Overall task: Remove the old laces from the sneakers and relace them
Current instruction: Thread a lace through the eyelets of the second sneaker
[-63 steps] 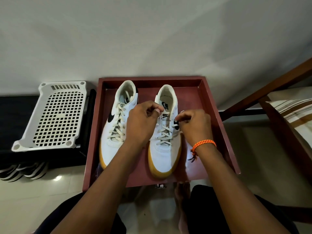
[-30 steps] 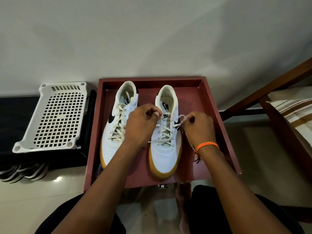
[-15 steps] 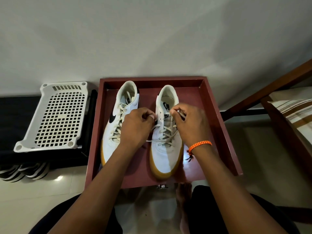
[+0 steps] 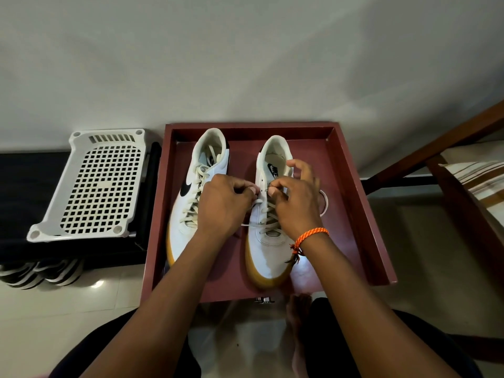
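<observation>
Two white sneakers with gum soles stand toes toward me in a dark red tray [image 4: 351, 170]. The left sneaker [image 4: 188, 214] is fully laced with cream laces. Over the upper eyelets of the right sneaker [image 4: 268, 257], my left hand [image 4: 222, 208] pinches the cream lace [image 4: 266, 216] at the shoe's left side. My right hand [image 4: 297, 203], with an orange wrist cord, pinches the lace at an eyelet, its index finger raised. A loop of lace [image 4: 324, 203] lies on the tray to the right of that hand.
A white perforated plastic stool [image 4: 92, 186] sits on a black shelf at the left, with striped shoes [image 4: 41, 274] under it. A wooden chair frame [image 4: 447, 143] and striped cushion stand at the right. A grey wall is behind the tray; tiled floor is in front.
My right hand moved from the shoe's right side to its upper eyelets beside the left hand. The lace loop has swung out to the right onto the tray.
</observation>
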A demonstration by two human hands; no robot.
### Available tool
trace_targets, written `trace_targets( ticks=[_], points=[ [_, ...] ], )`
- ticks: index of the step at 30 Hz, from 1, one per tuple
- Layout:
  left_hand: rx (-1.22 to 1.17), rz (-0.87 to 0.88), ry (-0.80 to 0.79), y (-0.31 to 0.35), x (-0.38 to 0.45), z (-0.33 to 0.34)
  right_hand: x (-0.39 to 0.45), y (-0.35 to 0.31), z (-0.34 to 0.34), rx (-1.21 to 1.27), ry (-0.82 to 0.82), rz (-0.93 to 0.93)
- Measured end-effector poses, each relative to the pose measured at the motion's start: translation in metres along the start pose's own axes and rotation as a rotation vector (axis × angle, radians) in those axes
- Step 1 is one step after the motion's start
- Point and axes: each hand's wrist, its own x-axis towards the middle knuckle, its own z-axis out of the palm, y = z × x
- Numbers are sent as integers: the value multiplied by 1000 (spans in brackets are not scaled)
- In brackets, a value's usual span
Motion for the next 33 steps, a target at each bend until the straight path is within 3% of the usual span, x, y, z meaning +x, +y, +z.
trace_targets(
  ticks=[6, 11, 15, 18, 23, 27, 29, 33],
  points=[
    [164, 76, 51, -1, -2, 3, -4, -2, 2, 110, -18, 0],
    [282, 91, 105, 5, -7, 6, -3, -6, -10, -242, -160, -98],
    [312, 113, 122, 11, -8, 10, -5, -4, -15, -355, -163, -154],
    [269, 116, 118, 13, -7, 11, -5, 0, -16, -364, -137, -185],
    [-113, 64, 190, 19, 5, -5, -5, 1, -16, -330, -112, -208],
    [258, 136, -30, 6, -1, -1, -6, 1, -17, -257, -102, -194],
    [379, 193, -49, 0, -7, 10, -6, 1, -18, -242, -109, -187],
    [270, 237, 39, 9, 0, 6, -5, 3, -19, -262, -114, -189]
  ],
)
